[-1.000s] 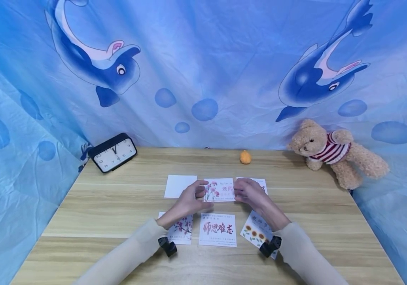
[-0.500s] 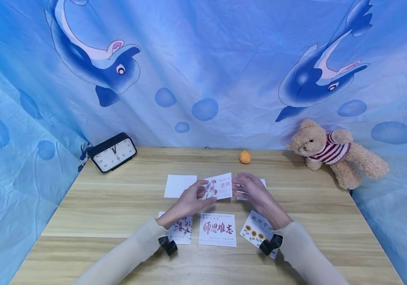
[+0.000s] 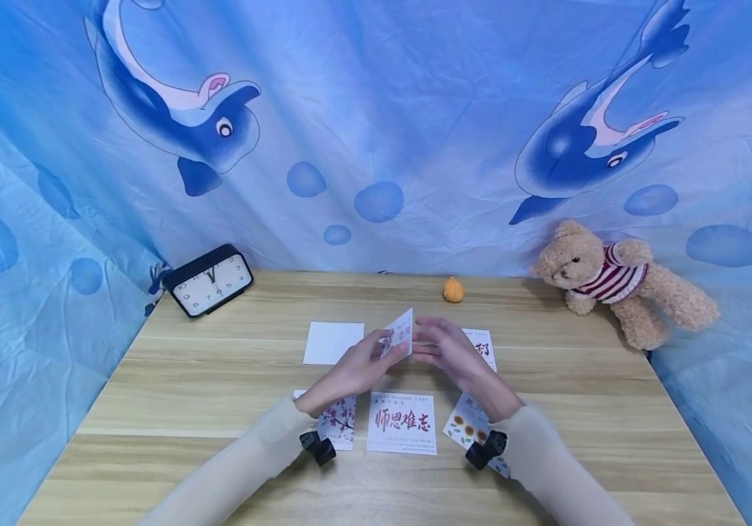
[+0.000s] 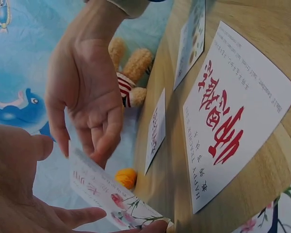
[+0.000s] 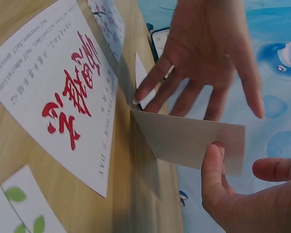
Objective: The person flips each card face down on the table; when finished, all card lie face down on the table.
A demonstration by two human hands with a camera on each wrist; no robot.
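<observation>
A greeting card with pink carnations stands tilted on edge between the two hands. Its printed face turns toward the left hand, whose fingers lie at the card's lower edge, palm facing the card, thumb apart. On the other side, the right hand rests fingertips against the plain card back, its thumb clear of the card. Below them a card with red lettering lies flat, between a plum-blossom card and a sunflower card. The left forearm partly covers the blossom card; the right covers part of the sunflower one.
A blank white card lies at the back left, and another lettered card at the back right, partly behind the right hand. Farther off are a black clock, a small orange object and a teddy bear by the blue curtain.
The carnation card has risen from flat on the table to a steep tilt, its right edge swinging up and leftward. The right hand has moved left with it; the left hand shifted slightly right.
</observation>
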